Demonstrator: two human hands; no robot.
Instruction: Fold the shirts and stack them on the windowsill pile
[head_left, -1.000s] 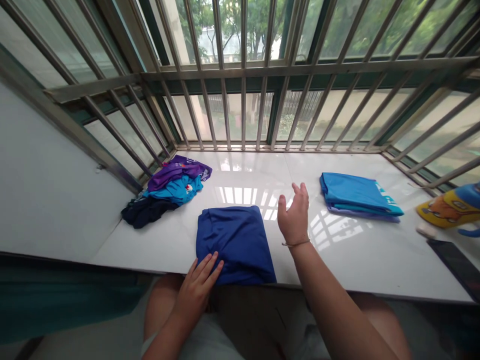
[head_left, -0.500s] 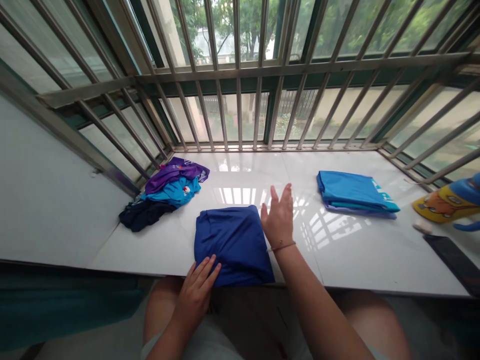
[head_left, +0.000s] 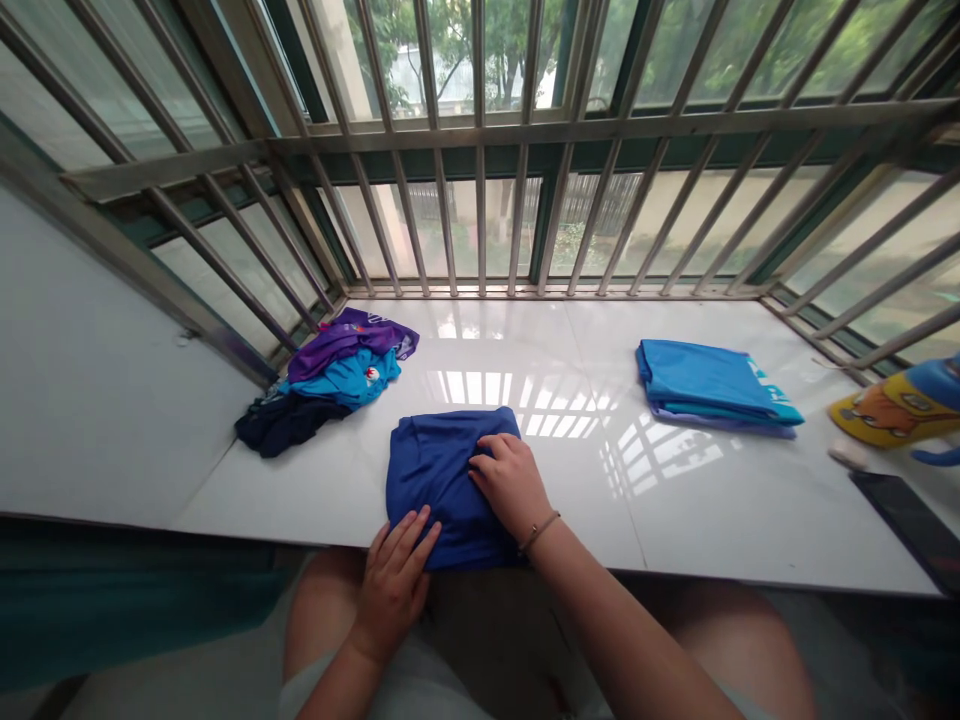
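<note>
A dark blue folded garment (head_left: 431, 460) lies at the front edge of the white ledge, creased across its middle. My left hand (head_left: 397, 570) rests on its lower left corner, fingers stretched out and open. On the right half of the garment lies my right hand (head_left: 514, 485), with a thin bracelet at the wrist. Its fingers are slightly bent against the cloth and grip nothing that shows; the palm side is hidden.
Crumpled purple, light blue and dark clothes (head_left: 330, 380) form a heap at the left. Folded blue clothes (head_left: 705, 385) are stacked at the right, near a yellow and blue bottle (head_left: 892, 405) and a dark phone (head_left: 907, 525). Metal window bars (head_left: 480, 220) enclose the ledge (head_left: 585, 530).
My right hand has come down leftward from beside the garment onto its right half. My left hand stays on the lower left corner.
</note>
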